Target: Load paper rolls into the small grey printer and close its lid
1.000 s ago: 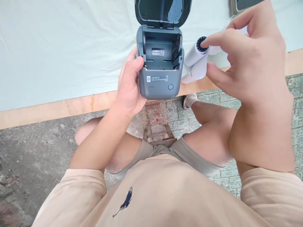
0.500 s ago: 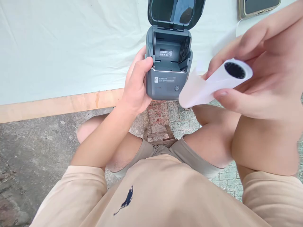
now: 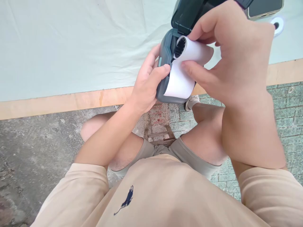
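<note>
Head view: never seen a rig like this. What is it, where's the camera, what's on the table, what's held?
There's no robot here: these are a person's two bare hands. The only camera is worn on the head, looking forward and down, so the wearer's own shirt and legs show too. The left hand grips a dark portable printer by its side, its lid open. The right hand pinches a white paper roll over the printer, the loose end lying across its front; whether the roll is seated can't be told. On the pale tablecloth lie a smartphone, cut off by the frame, and what looks like another roll, partly behind the right hand.
</note>
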A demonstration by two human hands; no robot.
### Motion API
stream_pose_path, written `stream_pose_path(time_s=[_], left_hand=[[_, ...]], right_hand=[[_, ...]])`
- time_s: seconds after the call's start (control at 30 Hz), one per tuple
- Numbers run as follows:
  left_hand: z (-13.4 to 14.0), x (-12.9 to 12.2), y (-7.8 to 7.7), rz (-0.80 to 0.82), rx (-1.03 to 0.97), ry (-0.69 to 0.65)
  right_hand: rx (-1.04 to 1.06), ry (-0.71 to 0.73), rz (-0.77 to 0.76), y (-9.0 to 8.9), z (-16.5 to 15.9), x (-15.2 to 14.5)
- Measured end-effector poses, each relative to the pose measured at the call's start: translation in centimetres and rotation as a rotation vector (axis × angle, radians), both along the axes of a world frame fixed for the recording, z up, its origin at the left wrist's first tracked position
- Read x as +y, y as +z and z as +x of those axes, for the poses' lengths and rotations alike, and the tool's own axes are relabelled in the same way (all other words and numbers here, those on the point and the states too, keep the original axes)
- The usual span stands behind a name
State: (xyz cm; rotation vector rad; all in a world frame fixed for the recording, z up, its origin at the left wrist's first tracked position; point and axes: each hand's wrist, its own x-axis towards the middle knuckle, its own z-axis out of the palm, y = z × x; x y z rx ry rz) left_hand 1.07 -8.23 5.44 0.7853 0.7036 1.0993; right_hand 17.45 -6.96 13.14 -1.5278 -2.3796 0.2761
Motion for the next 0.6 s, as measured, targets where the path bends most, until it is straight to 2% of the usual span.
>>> stream_pose_path(time_s=[0.1,0.23,0.33,0.43,0.53,0.6], left_hand=[[0.0,-0.2,0.6,-0.035,0.003,-0.005],[-0.2,0.2,0.5,-0.074,-0.06,0.006],[-0.5,0.5,0.4,-0.042,-0.144,-0.067],[-0.8,0.5,0.5,-0.067,-0.061,-0.077],[-0.7,0.6,0.1,-0.073,0.008,-0.054],[-0.6,0.8,-0.4,-0.053,-0.01,-0.05]], right_hand=[[-0.045,0.01,0.043,-0.3,-0.1,0.2],[0.075,0.12,0.289,-0.7,0.2,0.0],[0.02,0.178,0.255,-1.3,0.3,-0.3],[-0.045,0.172,0.171,-1.8,0.4,-0.6],[0.057,0.167,0.22,-1.8,0.6,-0.7],[0.184,0.102,0.276,-1.5,0.7,-0.8]])
